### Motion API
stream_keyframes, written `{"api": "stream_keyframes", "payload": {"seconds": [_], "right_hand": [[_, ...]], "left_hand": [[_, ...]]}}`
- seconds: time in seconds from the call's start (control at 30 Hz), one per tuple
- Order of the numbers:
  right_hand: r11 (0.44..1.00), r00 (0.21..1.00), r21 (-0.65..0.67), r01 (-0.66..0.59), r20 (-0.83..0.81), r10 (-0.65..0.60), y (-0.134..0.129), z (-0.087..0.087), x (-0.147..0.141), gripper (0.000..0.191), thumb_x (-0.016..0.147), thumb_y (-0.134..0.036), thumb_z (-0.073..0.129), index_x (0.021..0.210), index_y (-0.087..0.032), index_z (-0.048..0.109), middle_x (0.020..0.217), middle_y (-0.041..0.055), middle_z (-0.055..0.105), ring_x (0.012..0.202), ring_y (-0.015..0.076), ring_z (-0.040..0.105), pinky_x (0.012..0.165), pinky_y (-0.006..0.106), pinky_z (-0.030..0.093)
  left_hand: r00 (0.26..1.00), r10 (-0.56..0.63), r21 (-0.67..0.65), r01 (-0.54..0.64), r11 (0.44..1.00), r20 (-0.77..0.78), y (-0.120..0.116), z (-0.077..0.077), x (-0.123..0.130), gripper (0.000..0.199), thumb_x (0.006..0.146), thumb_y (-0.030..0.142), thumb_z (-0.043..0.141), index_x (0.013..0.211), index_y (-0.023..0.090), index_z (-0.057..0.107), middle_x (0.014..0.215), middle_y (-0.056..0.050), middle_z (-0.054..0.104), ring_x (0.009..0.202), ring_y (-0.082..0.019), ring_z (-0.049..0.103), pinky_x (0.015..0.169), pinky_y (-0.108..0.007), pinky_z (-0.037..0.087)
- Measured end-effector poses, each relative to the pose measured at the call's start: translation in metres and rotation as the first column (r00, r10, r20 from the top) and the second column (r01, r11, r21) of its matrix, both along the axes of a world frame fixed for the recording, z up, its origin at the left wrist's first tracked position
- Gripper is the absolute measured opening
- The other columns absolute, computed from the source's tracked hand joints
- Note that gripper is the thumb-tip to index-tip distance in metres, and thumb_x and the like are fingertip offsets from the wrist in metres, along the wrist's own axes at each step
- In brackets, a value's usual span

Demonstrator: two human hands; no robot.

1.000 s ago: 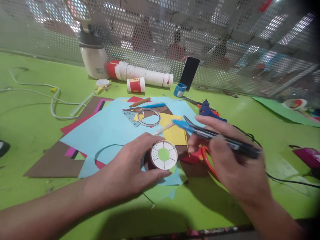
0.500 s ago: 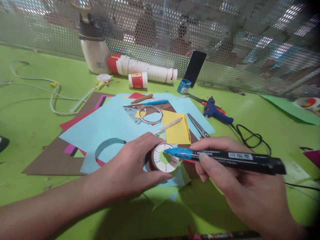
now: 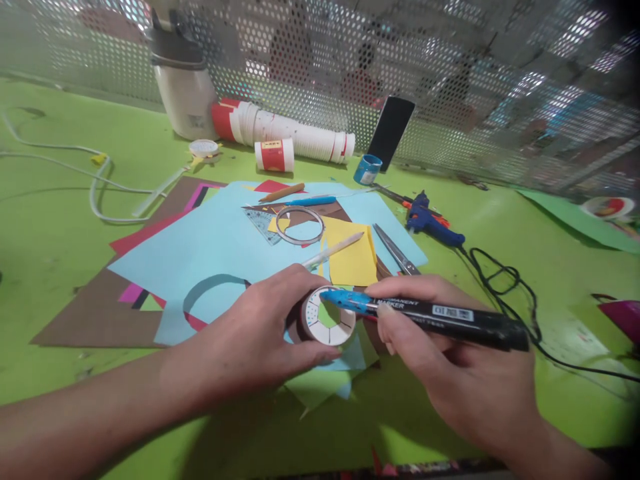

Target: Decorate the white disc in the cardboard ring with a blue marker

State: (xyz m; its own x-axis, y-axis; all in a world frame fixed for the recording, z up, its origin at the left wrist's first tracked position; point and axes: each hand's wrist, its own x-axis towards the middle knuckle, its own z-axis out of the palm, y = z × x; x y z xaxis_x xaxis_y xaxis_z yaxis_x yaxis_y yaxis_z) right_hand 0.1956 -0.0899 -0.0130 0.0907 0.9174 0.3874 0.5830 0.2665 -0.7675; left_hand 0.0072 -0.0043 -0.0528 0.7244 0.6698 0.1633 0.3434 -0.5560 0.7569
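My left hand [image 3: 270, 327] is closed around a short round roll with a white ring face [image 3: 337, 333]. Black lines split that face into sections, and blue dots fill part of its left side; green shows through the hole. In my right hand [image 3: 450, 360] lies a black permanent marker [image 3: 450, 320] with a blue-stained front end, gripped between thumb and fingers. Its tip is at the upper edge of the ring face; whether it touches I cannot tell. Under and around the hands are light blue paper sheets [image 3: 170, 253] and a yellow paper [image 3: 353, 257].
Beyond the hands lie a pencil [image 3: 335, 249], scissors [image 3: 395, 249], a tape ring [image 3: 280, 237] and a blue glue gun [image 3: 433, 227] with its black cable. Farther back are stacked paper cups [image 3: 295, 133], a blue jar [image 3: 368, 170], a phone [image 3: 393, 133] and a spray bottle [image 3: 183, 93].
The marker and my right hand have shifted left, its tip moving up and left along the ring face. My left hand keeps its hold on the roll.
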Motion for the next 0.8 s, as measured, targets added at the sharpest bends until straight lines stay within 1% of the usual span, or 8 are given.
{"api": "stream_keyframes", "payload": {"seconds": [0.1, 0.27, 0.53, 0.63, 0.8], "right_hand": [[1.000, 1.000, 0.007, 0.008, 0.005, -0.008, -0.0004, -0.0015, 0.0003, 0.016, 0.084, -0.017, 0.069, 0.095, -0.027, 0.070, 0.073, -0.0093, 0.066, 0.057, 0.0025, 0.060, 0.057, 0.007, 0.051], [1.000, 1.000, 0.003, 0.014, 0.018, -0.014, -0.0019, -0.0021, 0.0005, 0.016, 0.083, -0.017, 0.069, 0.095, -0.028, 0.070, 0.071, -0.0094, 0.065, 0.055, 0.0024, 0.058, 0.056, 0.007, 0.050], [1.000, 1.000, 0.018, 0.000, 0.015, 0.000, 0.0001, 0.0003, -0.0015, 0.014, 0.082, -0.015, 0.068, 0.093, -0.024, 0.071, 0.068, -0.0059, 0.066, 0.056, 0.0063, 0.061, 0.058, 0.012, 0.055], [1.000, 1.000, 0.008, 0.007, 0.012, -0.007, -0.0006, 0.0005, -0.0010, 0.015, 0.082, -0.015, 0.069, 0.093, -0.024, 0.071, 0.069, -0.0066, 0.066, 0.056, 0.0055, 0.061, 0.058, 0.011, 0.054], [1.000, 1.000, -0.009, -0.016, 0.018, 0.016, -0.0001, -0.0002, -0.0006, 0.017, 0.083, -0.014, 0.068, 0.096, -0.025, 0.070, 0.070, -0.0088, 0.066, 0.053, 0.0028, 0.060, 0.051, 0.008, 0.050]], "left_hand": [[1.000, -0.001, -0.003, 0.001, 1.000, -0.003, -0.0002, 0.0012, 0.0009, 0.037, 0.076, 0.032, 0.076, 0.110, 0.023, 0.062, 0.100, -0.001, 0.065, 0.090, -0.020, 0.064, 0.077, -0.032, 0.051], [1.000, -0.003, -0.012, 0.003, 1.000, -0.027, -0.0008, 0.0023, 0.0008, 0.036, 0.076, 0.032, 0.075, 0.109, 0.023, 0.062, 0.100, -0.001, 0.064, 0.090, -0.020, 0.064, 0.078, -0.033, 0.051], [1.000, -0.010, -0.022, 0.009, 1.000, -0.017, -0.0007, 0.0023, 0.0006, 0.036, 0.077, 0.029, 0.074, 0.110, 0.023, 0.061, 0.101, -0.001, 0.064, 0.090, -0.019, 0.063, 0.077, -0.032, 0.050], [1.000, -0.008, -0.031, 0.008, 0.999, -0.013, -0.0001, 0.0026, 0.0007, 0.036, 0.076, 0.030, 0.074, 0.110, 0.023, 0.061, 0.100, -0.001, 0.063, 0.087, -0.019, 0.063, 0.074, -0.032, 0.050], [1.000, -0.010, -0.026, 0.010, 1.000, -0.004, -0.0003, 0.0038, 0.0006, 0.036, 0.076, 0.030, 0.075, 0.109, 0.022, 0.062, 0.100, -0.002, 0.064, 0.088, -0.020, 0.064, 0.076, -0.032, 0.051]]}}
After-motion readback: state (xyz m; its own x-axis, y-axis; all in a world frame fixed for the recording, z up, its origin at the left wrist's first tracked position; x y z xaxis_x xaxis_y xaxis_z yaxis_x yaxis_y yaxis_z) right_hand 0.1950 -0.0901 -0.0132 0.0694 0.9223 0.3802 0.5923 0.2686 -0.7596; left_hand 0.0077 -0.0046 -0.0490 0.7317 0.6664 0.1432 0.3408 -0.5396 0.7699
